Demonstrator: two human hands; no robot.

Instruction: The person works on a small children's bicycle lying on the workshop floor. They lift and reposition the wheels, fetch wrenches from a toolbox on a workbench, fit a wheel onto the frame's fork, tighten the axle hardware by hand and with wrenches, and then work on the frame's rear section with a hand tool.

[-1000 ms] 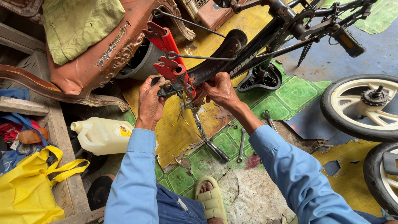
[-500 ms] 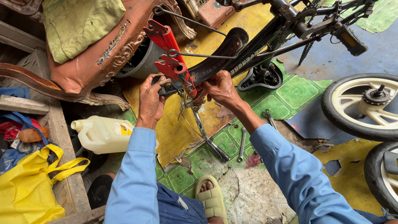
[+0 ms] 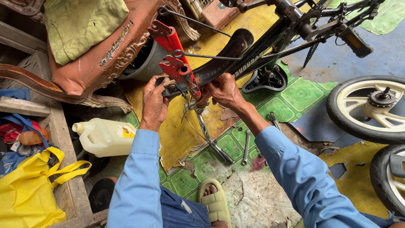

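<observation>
Red fork (image 3: 175, 55) of upturned bicycle is gripped by left hand (image 3: 154, 103) and right hand (image 3: 223, 90). Pinch risk is judged likely if 1 hand slips.

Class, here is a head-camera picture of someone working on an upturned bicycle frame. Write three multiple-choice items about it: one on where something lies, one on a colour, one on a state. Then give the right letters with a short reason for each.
1. Where is the white plastic jug?
A. hung from the frame
B. on the floor beside the left sleeve
C. inside the yellow bag

2. What colour are the fork ends above the hands?
A. red
B. blue
C. silver

3. How do the left hand and right hand stand?
A. both on the frame
B. both resting in the lap
C. one lifting a wheel

Answers:
1 B: the jug lies on its side there.
2 A: the painted metal is plainly red.
3 A: both hands grip the dark frame near the red part.
</observation>
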